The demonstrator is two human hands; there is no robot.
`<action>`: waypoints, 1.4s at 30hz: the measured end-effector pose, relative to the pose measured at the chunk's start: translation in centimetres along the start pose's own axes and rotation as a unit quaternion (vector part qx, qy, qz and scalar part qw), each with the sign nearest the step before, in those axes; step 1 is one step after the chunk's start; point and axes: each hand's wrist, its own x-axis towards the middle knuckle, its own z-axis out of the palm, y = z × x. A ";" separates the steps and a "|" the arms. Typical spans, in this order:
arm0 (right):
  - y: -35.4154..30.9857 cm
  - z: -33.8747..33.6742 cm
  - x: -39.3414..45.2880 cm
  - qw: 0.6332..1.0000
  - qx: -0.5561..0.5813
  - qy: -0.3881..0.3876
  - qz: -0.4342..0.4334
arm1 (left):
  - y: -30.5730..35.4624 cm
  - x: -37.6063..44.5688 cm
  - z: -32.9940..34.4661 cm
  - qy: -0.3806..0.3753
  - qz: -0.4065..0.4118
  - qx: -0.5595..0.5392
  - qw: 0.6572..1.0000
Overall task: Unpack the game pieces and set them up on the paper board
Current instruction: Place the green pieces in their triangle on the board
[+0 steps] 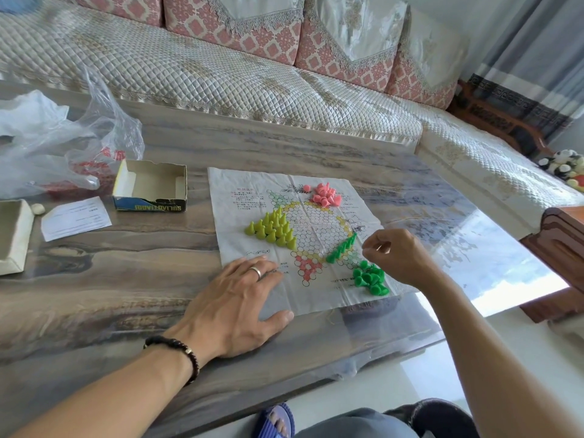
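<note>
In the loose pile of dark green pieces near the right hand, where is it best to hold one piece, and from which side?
Probably pinch a green piece at the pile's near edge by its narrow upper part, coming from above. The pieces lie tumbled together, so a top grip likely avoids knocking the neighbours.

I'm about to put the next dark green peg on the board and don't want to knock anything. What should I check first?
1. Paper board held flat: ok, the left hand presses open on its near-left corner.
2. Right hand holding a peg: cannot tell, its fingers are curled but no peg shows.
3. Dark green row standing: ok, the pegs stand upright in a line.
4. Loose dark green pegs in reach: ok, piled just under the right hand.
5. Yellow-green pegs set: ok, upright in a triangle.
6. Pink pegs set: not ok, they lie in a heap.
</note>
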 end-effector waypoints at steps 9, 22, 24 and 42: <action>-1.5 0.5 -2.0 0.997 -0.054 -0.050 -0.024 | -0.1 0.0 0.0 0.000 -0.002 -0.003 1.000; -1.2 1.4 -2.0 0.996 -0.079 -0.040 -0.028 | -0.1 0.0 0.0 -0.007 -0.003 -0.003 1.000; -1.3 1.2 -1.9 0.998 -0.061 0.004 -0.033 | 0.0 0.0 0.0 -0.007 -0.003 -0.001 1.000; -3.4 2.1 0.3 0.991 -0.116 -0.061 -0.005 | -0.1 0.0 -0.1 -0.003 -0.003 0.008 1.000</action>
